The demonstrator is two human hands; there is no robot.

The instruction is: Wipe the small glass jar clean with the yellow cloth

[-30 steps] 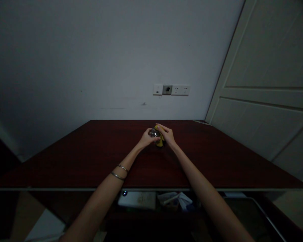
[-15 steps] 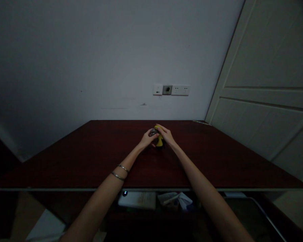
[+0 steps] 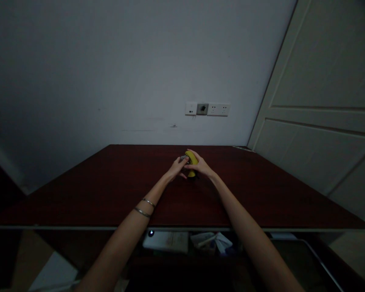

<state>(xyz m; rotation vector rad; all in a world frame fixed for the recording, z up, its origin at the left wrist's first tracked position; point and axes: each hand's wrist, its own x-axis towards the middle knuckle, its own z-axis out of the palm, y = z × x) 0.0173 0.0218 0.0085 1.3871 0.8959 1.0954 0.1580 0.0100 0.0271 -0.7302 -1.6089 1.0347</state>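
Both my hands meet near the middle of a dark red table (image 3: 109, 190). My right hand (image 3: 202, 166) is closed round a small yellow object (image 3: 191, 159), which stands on the tabletop. My left hand (image 3: 175, 169) pinches a small shiny grey piece (image 3: 184, 158) right beside the yellow object's top, and I cannot make out what it is. Two thin bracelets (image 3: 144, 207) circle my left forearm. The room is dim and the fine details between my fingers are hidden.
A white wall with a row of sockets (image 3: 207, 109) rises behind the table. A pale panelled door (image 3: 319, 109) stands to the right. Under the table's front edge lie a white box (image 3: 167, 241) and crumpled papers (image 3: 213, 240).
The shiny grey piece shows less in my left hand than a second ago. The yellow object has tipped a little and more of its top shows. Both hands stay in the same spot.
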